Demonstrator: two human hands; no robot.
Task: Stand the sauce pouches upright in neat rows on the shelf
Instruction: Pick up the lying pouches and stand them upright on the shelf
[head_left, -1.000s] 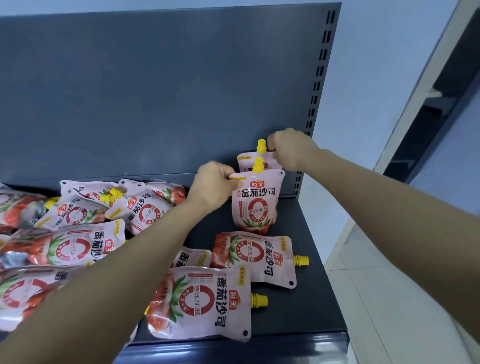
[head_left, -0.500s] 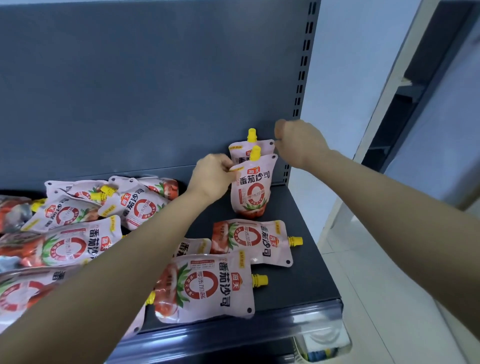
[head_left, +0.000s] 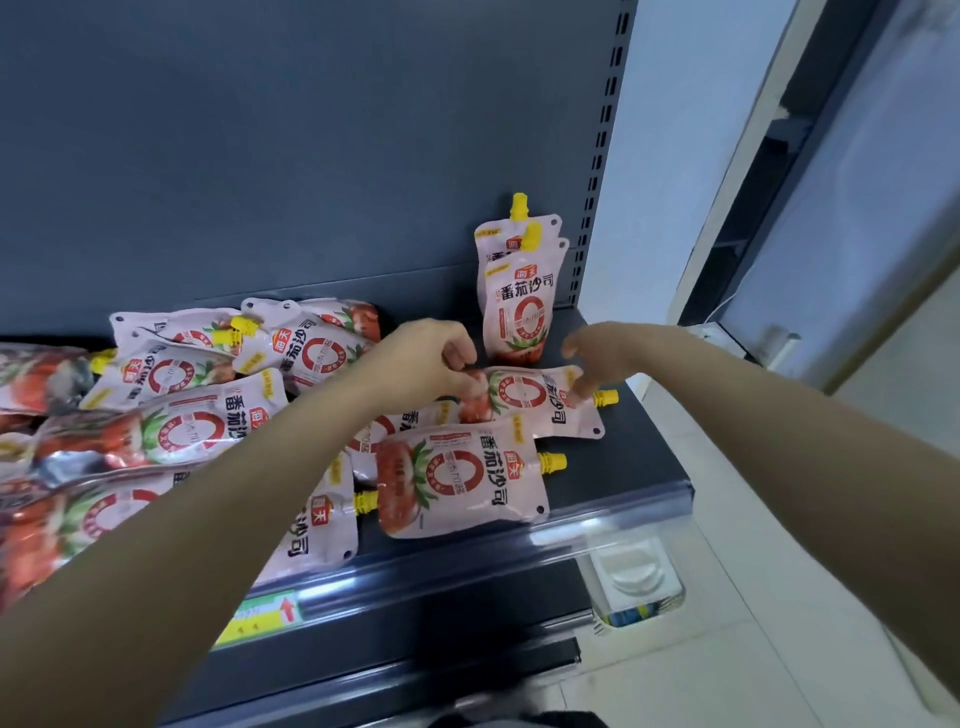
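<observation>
The next pouch (head_left: 530, 397) is lying flat on the shelf (head_left: 639, 457), just in front of the two standing pouches (head_left: 519, 312), its cap (head_left: 605, 398) pointing right. The left hand (head_left: 436, 358) is curling its fingers over the red bottom end; whether it is already pinching, I cannot tell. The right hand (head_left: 597, 353) is relaxed, half wide, its fingertips touching the pouch near the cap. I think the best way is lifting by the cap end, turning the bottom down, and setting it just before the front standing one without knocking it. The pile (head_left: 208, 415) is lying to the left.
</observation>
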